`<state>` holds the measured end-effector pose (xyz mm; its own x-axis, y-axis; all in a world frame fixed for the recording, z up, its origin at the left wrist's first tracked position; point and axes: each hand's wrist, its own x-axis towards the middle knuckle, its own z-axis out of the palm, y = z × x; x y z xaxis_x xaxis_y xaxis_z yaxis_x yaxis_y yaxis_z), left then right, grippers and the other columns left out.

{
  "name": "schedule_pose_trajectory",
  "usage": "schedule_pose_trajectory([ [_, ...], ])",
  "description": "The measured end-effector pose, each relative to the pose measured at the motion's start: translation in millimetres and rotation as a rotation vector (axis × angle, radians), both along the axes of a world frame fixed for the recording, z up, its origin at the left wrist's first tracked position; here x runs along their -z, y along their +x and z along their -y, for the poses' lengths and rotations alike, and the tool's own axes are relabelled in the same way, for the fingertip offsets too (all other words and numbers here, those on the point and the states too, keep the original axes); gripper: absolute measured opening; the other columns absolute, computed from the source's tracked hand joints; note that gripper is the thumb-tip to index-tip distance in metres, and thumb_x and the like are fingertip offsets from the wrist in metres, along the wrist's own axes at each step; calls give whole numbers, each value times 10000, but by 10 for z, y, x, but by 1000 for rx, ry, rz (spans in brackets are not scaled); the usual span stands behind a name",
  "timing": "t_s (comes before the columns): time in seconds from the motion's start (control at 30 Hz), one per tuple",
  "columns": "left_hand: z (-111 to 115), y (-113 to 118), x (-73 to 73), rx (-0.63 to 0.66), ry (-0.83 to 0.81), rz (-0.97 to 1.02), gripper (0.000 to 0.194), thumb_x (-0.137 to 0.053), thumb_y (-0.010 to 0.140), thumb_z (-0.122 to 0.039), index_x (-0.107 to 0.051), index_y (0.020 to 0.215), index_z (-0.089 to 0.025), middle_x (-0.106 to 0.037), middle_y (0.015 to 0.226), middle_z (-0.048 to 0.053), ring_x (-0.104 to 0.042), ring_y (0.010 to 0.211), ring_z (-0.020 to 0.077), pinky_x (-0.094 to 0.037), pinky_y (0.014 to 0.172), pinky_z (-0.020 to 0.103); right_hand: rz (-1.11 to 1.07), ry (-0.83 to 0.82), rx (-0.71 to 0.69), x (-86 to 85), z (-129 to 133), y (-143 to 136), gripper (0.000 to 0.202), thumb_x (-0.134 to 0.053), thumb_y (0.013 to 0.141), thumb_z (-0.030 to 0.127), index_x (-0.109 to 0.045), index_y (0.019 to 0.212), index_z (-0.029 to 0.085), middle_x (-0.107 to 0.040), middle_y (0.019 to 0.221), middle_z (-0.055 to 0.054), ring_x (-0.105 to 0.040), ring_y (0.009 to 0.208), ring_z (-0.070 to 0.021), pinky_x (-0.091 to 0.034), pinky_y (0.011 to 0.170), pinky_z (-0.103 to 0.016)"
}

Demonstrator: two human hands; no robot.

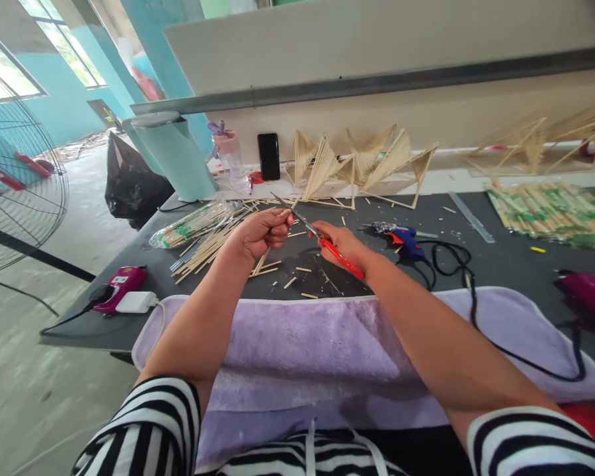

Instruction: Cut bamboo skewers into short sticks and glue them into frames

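Observation:
My right hand (pixel 346 243) is wrapped round the red handles of a pair of scissors (pixel 341 256), whose grey blades point up and to the left. The blades reach to the fingertips of my left hand (pixel 264 231), which is closed in a pinch. A short end of a thin wooden stick (pixel 296 202) shows at those fingertips, against the blades; the rest of it is hidden. Below and beside my hands, cut stick pieces (pixel 290 283) lie scattered on the dark table (pixel 347 284). A loose pile of longer sticks (pixel 208 250) lies left of my left hand.
Stick frames (pixel 361 168) stand along the back wall near a phone (pixel 268 157), a bottle (pixel 232 158) and a blue-green jug (pixel 178 155). A blue glue gun (pixel 407 243) with its cord lies at right, below packed sticks (pixel 550 211). A purple towel (pixel 307 330) covers the front edge.

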<state>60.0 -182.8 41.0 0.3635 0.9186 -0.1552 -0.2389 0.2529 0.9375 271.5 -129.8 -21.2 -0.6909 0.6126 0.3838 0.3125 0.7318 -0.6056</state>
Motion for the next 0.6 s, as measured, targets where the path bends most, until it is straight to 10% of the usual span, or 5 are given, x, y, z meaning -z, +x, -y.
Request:
schedule_pose_trajectory([
  [0.6,1,-49,-8,-93,53,-42,117,-573,763,-197,-511,675,-152,-218,450,-94,-184,341,21,-154,361,137,178,65,18,-196,41,129,540,-515,719,117,-480,1251,201,-638,1031,-66,-581,862,-197,-422,748,-276],
])
